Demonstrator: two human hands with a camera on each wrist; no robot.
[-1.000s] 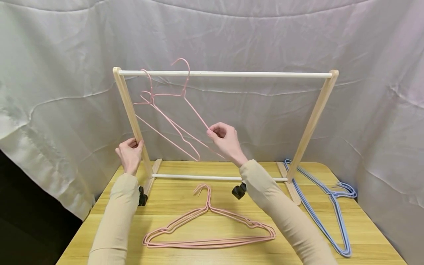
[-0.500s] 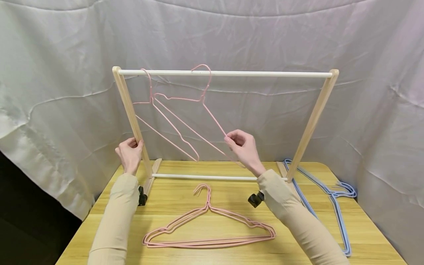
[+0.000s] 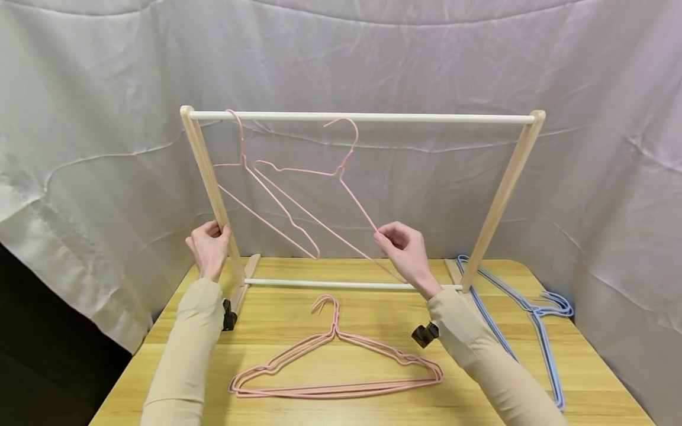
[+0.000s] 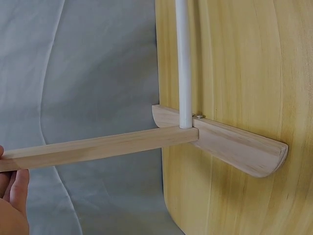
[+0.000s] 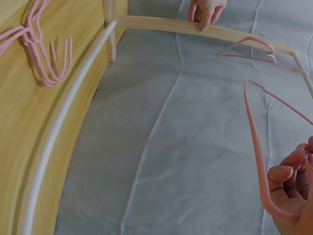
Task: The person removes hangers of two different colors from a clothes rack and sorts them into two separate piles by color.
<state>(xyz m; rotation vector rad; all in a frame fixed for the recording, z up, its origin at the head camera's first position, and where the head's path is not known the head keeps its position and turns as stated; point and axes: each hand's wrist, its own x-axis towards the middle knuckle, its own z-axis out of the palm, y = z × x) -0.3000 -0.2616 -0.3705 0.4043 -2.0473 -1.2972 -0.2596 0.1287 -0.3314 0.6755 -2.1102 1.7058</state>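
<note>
My right hand (image 3: pixel 409 254) pinches a pink wire hanger (image 3: pixel 357 202) by its right shoulder. The hanger is tilted, and its hook lies just below the rack's white top rod (image 3: pixel 426 118); whether they touch I cannot tell. In the right wrist view, one end of this hanger (image 5: pixel 257 142) curves beside my fingers. A second pink hanger (image 3: pixel 277 204) hangs by its hook from the rod's left end. My left hand (image 3: pixel 209 248) holds the left wooden post (image 3: pixel 205 168) of the clothes rack at mid-height, seen also at the edge of the left wrist view.
Several pink hangers (image 3: pixel 335 391) lie stacked on the wooden table (image 3: pixel 277 408) in front of the rack. Several blue hangers (image 3: pixel 540 337) lie at the right, by the rack's right post (image 3: pixel 503 198). A white lower rod (image 3: pixel 319 284) joins the posts. Grey curtain (image 3: pixel 415 65) surrounds the table.
My right hand has moved right and down with the pink hanger. The hanger's hook has dropped from above the rod to just under it, away from the hanging one. My left hand has stayed put.
</note>
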